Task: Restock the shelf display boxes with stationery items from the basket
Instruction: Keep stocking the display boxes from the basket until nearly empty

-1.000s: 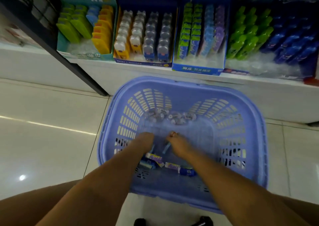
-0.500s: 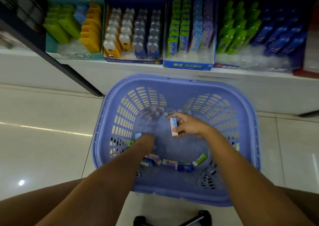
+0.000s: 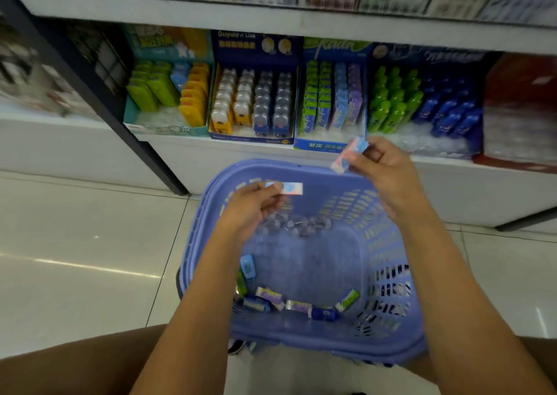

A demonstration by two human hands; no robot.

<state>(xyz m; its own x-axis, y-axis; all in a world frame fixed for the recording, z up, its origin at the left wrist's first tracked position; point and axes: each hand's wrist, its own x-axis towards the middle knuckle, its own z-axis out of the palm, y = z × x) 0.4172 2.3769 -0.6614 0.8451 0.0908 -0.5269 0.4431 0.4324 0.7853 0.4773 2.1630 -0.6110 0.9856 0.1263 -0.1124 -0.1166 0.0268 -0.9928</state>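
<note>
Right grip: right hand (image 3: 382, 165) pinches a small pink-and-blue eraser (image 3: 349, 154) between thumb and fingers, raised above the far rim of the basket, in front of the blue display box's front edge.
Left grip: left hand (image 3: 245, 210) holds a flat rectangular eraser (image 3: 287, 188) by one end between thumb and fingertips, its free end pointing right, over the far half of the basket.
Held items apart: the two erasers do not touch; the right one sits higher and nearer the shelf.
Basket: lavender plastic basket (image 3: 211, 213) with slotted walls stands on the tiled floor (image 3: 75, 259), just before the shelf (image 3: 241, 153).
Basket contents: loose wrapped erasers (image 3: 297, 305) lie along the near wall, with a small blue item (image 3: 247, 266) near the left wall and a cluster of clear pieces (image 3: 298, 224) by the far wall.
Blue display box (image 3: 321, 146): rows of green, blue and purple packs, standing on the shelf directly behind the right hand.
Neighbouring boxes: a yellow-and-navy box (image 3: 253, 136) of white and grey items to its left, a teal box (image 3: 168, 127) further left, and a dark blue box (image 3: 422, 147) of green and blue bottles to the right.
</note>
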